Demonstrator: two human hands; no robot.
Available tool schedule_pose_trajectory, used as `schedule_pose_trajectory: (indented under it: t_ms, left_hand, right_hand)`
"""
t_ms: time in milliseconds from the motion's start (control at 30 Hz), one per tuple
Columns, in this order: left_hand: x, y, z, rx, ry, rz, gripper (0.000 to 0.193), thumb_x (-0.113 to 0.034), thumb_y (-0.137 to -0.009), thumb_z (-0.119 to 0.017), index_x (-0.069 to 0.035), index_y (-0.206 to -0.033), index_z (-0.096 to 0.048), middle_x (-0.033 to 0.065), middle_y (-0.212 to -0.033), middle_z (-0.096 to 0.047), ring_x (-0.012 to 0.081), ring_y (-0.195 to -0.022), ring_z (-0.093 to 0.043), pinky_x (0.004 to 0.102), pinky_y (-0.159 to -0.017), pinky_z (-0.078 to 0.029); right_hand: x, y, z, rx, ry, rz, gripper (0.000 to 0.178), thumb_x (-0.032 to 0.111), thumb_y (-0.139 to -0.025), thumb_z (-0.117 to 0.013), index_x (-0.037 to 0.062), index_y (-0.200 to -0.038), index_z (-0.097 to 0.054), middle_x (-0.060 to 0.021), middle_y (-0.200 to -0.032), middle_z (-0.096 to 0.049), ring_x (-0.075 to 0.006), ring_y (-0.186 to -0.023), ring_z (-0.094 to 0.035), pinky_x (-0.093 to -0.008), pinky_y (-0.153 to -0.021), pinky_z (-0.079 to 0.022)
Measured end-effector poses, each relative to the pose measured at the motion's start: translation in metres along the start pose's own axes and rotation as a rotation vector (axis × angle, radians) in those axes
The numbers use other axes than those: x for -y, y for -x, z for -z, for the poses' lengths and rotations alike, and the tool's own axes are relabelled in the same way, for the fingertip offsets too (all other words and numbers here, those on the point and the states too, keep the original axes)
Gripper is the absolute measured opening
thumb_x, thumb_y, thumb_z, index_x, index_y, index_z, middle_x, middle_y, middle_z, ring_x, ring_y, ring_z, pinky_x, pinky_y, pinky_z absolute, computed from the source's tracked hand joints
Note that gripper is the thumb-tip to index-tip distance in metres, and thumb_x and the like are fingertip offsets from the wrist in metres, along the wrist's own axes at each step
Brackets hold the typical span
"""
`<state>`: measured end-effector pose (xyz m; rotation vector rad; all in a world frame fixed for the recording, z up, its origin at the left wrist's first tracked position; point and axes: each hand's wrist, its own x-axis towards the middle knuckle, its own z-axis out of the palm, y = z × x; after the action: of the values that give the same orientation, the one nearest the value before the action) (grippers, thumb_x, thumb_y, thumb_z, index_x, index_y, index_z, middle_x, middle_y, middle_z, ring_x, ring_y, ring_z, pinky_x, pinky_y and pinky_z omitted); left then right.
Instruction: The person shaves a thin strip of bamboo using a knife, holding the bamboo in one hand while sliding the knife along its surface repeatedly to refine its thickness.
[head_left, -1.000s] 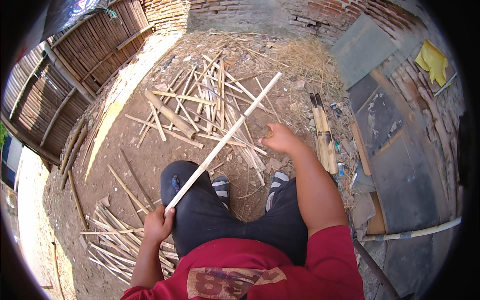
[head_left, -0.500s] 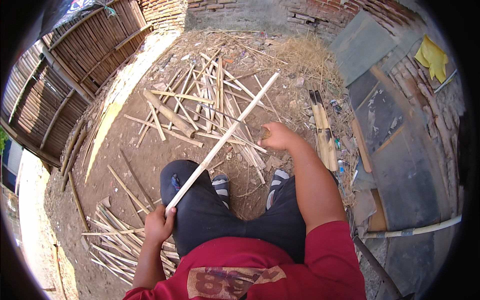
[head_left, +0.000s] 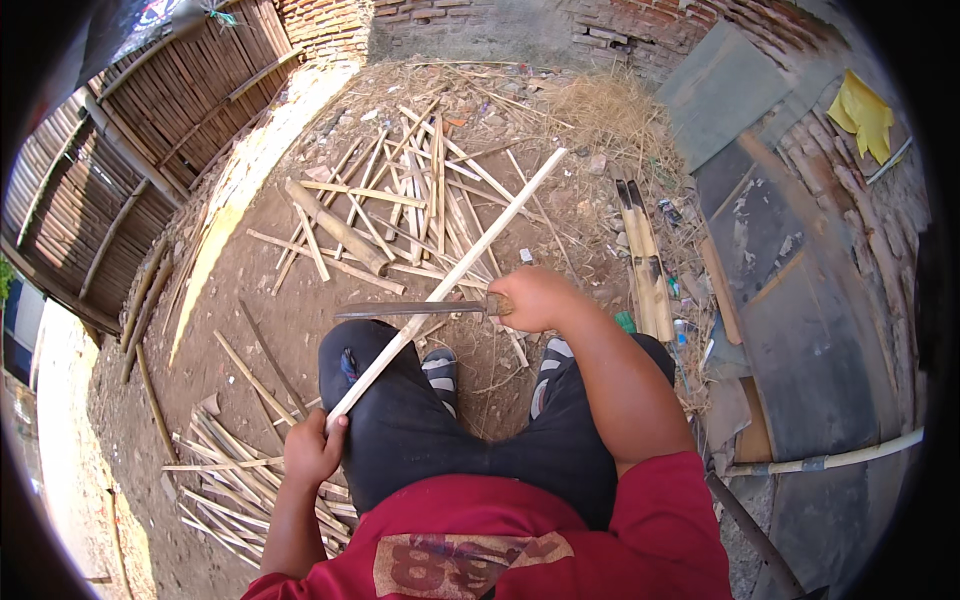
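My left hand [head_left: 314,446] is closed round the near end of a long pale bamboo strip [head_left: 476,254], which slants up and away to the right across my left thigh. In my right hand [head_left: 536,299] is the handle of a machete [head_left: 412,309], its dark blade pointing left and lying across the strip just beyond my knee. The blade seems to touch the strip's upper side. Split bamboo pieces [head_left: 437,180] lie scattered on the ground ahead, along with a thicker round bamboo pole [head_left: 338,228].
Beside my left leg is a heap of thin bamboo strips [head_left: 235,480]. Two split bamboo halves [head_left: 648,270] lie right of my feet. Dark boards [head_left: 800,300] lean along the right side under a yellow cloth [head_left: 864,115]. A bamboo fence [head_left: 180,130] stands left, a brick wall [head_left: 480,35] behind.
My right hand has drawn the machete nearer to me and swung its blade from pointing up-left to nearly level. The bamboo strip has shifted only slightly; my left hand still holds it.
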<state>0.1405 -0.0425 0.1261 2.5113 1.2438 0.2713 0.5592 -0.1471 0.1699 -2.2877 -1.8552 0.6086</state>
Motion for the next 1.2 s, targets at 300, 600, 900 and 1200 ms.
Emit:
schedule_pose_trajectory:
  t_ms: [300, 600, 900, 1200]
  left_hand:
    - [-0.002, -0.004, -0.003, -0.013, -0.006, 0.014, 0.046, -0.044, -0.099, -0.059, -0.001, -0.081, -0.055, 0.0257, -0.066, -0.060, 0.0487, -0.067, -0.062, 0.0549, -0.062, -0.046]
    - [-0.001, -0.003, -0.002, -0.004, 0.012, -0.009, 0.047, -0.045, -0.099, -0.059, -0.002, -0.081, -0.056, 0.0246, -0.065, -0.059, 0.0486, -0.067, -0.062, 0.0543, -0.062, -0.046]
    - [-0.003, -0.001, 0.005, 0.022, -0.029, 0.020, 0.047, -0.045, -0.098, -0.060, -0.002, -0.081, -0.057, 0.0243, -0.066, -0.062, 0.0480, -0.068, -0.063, 0.0551, -0.062, -0.048]
    - [0.005, -0.001, -0.004, -0.006, -0.004, -0.027, 0.046, -0.044, -0.098, -0.060, -0.002, -0.078, -0.054, 0.0246, -0.065, -0.060, 0.0482, -0.067, -0.062, 0.0549, -0.061, -0.047]
  right_hand:
    - [-0.055, -0.012, -0.004, -0.266, -0.209, -0.222, 0.070, 0.035, -0.079, -0.080, -0.0002, -0.136, -0.060, -0.0270, -0.128, -0.065, -0.0395, -0.118, -0.064, -0.0435, -0.102, -0.051]
    - [-0.002, 0.003, 0.001, 0.002, 0.010, -0.010, 0.048, 0.031, -0.081, -0.077, 0.0170, -0.126, -0.070, -0.0187, -0.109, -0.073, -0.0381, -0.103, -0.069, -0.0446, -0.090, -0.055]
    - [-0.085, -0.012, 0.001, -0.346, -0.414, -0.348, 0.055, 0.028, -0.080, -0.080, 0.0037, -0.127, -0.067, -0.0240, -0.114, -0.071, -0.0382, -0.107, -0.068, -0.0432, -0.095, -0.053]
    - [-0.011, 0.008, 0.003, -0.063, -0.019, -0.021, 0.046, 0.034, -0.080, -0.078, 0.0071, -0.116, -0.070, -0.0223, -0.104, -0.072, -0.0403, -0.104, -0.069, -0.0471, -0.089, -0.055]
